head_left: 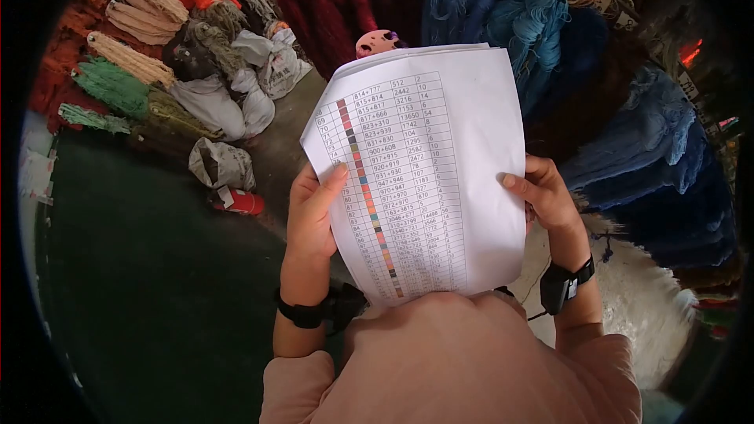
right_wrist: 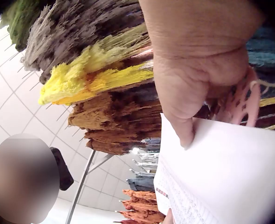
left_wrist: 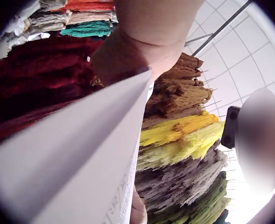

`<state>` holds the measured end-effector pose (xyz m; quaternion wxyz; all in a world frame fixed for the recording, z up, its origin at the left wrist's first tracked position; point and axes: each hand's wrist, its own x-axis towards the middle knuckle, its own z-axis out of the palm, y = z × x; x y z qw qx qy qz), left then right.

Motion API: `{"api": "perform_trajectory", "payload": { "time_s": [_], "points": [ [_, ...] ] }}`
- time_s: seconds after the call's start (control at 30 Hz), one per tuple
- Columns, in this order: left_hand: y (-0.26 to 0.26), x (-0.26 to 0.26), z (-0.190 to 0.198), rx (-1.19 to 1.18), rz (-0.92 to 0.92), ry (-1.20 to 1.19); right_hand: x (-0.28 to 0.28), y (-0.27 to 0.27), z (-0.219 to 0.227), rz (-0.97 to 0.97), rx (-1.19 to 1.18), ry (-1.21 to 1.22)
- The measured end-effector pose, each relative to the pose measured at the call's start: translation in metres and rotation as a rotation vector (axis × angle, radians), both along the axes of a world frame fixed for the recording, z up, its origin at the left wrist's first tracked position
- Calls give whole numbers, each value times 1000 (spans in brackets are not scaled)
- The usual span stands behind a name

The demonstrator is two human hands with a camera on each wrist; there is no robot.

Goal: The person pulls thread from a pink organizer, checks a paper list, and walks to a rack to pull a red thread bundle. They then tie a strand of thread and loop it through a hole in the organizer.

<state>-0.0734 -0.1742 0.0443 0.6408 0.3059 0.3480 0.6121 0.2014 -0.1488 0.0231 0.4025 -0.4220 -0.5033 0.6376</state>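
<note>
Both hands hold a small stack of white paper sheets (head_left: 487, 149) before the chest. The top sheet bears a printed table of numbers with a column of small colour swatches. At the sheets' left edge my left hand (head_left: 312, 216) pinches them, thumb on the front and fingers hidden behind. My right hand (head_left: 552, 196) grips the right edge in the same way, its thumb (right_wrist: 186, 135) flat on the paper. A pink piece with holes (right_wrist: 246, 100) shows beside the right palm, behind the sheets; a pink end with dark holes (head_left: 377, 43) shows past their top edge.
Hanks of yarn lie or hang all around: dark red (head_left: 310, 0), green (head_left: 114, 84), light blue (head_left: 530, 15), dark blue (head_left: 636, 137), yellow (left_wrist: 184, 135). White bags (head_left: 271, 62) and a red cylinder (head_left: 239, 202) are on the left. The floor (head_left: 157, 282) is dark green.
</note>
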Motion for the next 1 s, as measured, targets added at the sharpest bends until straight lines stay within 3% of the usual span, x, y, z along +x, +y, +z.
{"api": "perform_trajectory", "payload": {
  "time_s": [1.0],
  "points": [
    [6, 0, -1, -22, -10, 7, 2, -1, 2, -11, -24, -3]
  ]
}}
